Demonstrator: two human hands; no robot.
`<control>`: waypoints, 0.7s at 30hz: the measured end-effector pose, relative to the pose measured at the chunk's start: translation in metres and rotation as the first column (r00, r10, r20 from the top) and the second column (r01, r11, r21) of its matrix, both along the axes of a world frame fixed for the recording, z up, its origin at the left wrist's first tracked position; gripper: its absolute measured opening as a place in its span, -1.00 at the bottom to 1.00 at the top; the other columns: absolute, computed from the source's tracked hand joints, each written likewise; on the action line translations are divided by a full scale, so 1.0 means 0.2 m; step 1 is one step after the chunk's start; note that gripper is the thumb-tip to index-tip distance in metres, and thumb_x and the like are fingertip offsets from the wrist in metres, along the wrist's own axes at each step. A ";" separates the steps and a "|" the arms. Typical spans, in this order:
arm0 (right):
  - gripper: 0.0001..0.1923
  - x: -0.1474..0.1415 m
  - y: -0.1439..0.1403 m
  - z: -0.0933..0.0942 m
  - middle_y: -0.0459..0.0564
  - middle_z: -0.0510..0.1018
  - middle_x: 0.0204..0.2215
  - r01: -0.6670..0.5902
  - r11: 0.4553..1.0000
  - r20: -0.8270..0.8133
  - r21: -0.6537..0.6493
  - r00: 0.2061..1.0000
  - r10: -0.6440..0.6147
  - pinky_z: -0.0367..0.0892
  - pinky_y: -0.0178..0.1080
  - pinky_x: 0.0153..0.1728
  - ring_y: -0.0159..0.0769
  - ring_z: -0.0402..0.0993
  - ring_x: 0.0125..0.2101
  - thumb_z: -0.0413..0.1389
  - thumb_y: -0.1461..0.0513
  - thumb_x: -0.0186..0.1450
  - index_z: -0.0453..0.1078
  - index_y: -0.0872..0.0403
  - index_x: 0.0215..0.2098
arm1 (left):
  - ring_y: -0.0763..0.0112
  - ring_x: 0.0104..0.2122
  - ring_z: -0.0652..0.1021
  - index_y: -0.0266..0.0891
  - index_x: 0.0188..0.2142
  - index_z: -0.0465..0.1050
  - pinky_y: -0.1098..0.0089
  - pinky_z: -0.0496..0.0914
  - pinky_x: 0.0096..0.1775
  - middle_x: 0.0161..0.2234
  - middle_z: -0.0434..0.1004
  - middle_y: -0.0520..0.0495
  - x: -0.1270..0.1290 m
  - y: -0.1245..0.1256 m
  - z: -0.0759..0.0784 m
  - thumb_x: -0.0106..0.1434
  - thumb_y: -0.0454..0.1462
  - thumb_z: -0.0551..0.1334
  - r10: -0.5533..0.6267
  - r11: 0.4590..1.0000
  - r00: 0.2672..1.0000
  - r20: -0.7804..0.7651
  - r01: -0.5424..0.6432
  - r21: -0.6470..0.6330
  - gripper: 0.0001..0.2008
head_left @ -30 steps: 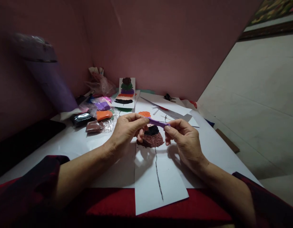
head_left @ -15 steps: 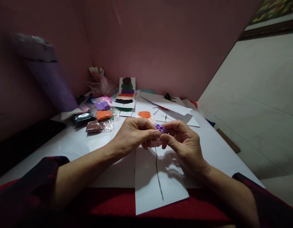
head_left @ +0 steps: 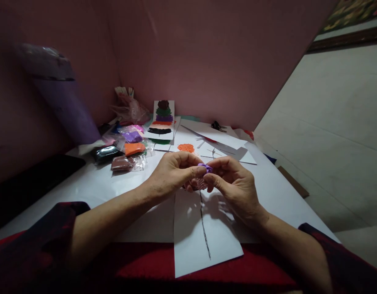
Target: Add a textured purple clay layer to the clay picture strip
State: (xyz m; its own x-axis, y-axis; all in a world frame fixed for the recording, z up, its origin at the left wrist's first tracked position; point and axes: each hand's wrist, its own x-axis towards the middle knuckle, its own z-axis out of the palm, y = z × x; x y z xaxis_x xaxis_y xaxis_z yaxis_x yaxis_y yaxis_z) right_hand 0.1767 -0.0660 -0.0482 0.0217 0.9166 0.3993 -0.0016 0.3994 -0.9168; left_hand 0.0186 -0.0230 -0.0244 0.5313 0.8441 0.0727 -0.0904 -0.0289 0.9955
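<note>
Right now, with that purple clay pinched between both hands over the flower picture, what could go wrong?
1. The purple clay sits only between the fingertips of the left hand and right hand; a loose grip could drop it onto the clay flower below.
2. Both hands hover close over the flower, so a knuckle might flatten its texture.
3. The white sheet overhangs the table edge and could slide.

The purple clay (head_left: 205,167) looks soft and matt. The paper sheet (head_left: 203,232) is smooth, matt white; its clay picture (head_left: 200,183) is ridged and rough. The clay packs (head_left: 127,162) wear glossy clear plastic. The tabletop (head_left: 93,183) shines faintly.
</note>
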 end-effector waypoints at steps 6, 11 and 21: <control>-0.86 0.02 0.03 0.01 -0.17 0.48 -0.62 0.059 0.998 -0.032 -0.018 0.998 -0.059 0.36 -0.35 -0.62 -0.45 0.38 -0.65 0.28 0.22 0.16 0.42 0.09 -0.43 | 0.58 -0.70 0.39 -0.35 -0.45 0.43 0.54 0.30 -0.63 -0.66 0.44 0.05 0.02 0.00 -0.01 0.08 -0.27 0.35 0.141 0.990 0.988 0.060 -0.139 -0.029 -0.83; -0.83 0.05 0.08 -0.02 -0.19 0.47 -0.65 0.144 0.985 -0.174 -0.090 0.972 -0.158 0.31 -0.39 -0.66 -0.47 0.36 -0.67 0.30 0.21 0.13 0.40 0.09 -0.42 | 0.57 -0.69 0.38 -0.36 -0.45 0.45 0.51 0.28 -0.65 -0.59 0.46 0.02 0.00 0.02 -0.02 0.07 -0.27 0.37 0.259 0.966 0.947 0.189 -0.256 -0.043 -0.82; -0.78 0.03 0.05 -0.01 -0.14 0.56 -0.52 -0.053 0.997 -0.112 -0.057 0.993 0.047 0.43 -0.33 -0.51 -0.45 0.43 -0.59 0.32 0.15 0.13 0.45 0.05 -0.30 | 0.52 -0.60 0.48 -0.34 -0.27 0.51 0.53 0.33 -0.59 -0.54 0.55 -0.02 0.01 0.01 -0.03 0.02 -0.24 0.42 0.026 0.994 0.991 0.128 -0.012 -0.110 -0.71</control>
State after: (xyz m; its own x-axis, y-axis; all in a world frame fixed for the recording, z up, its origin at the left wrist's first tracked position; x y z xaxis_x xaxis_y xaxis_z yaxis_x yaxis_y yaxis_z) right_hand 0.1834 -0.0570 -0.0506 0.0161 0.9396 0.3419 -0.1226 0.3413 -0.9319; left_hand 0.0209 -0.0203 -0.0313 0.5074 0.8604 0.0471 -0.2191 0.0759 0.9727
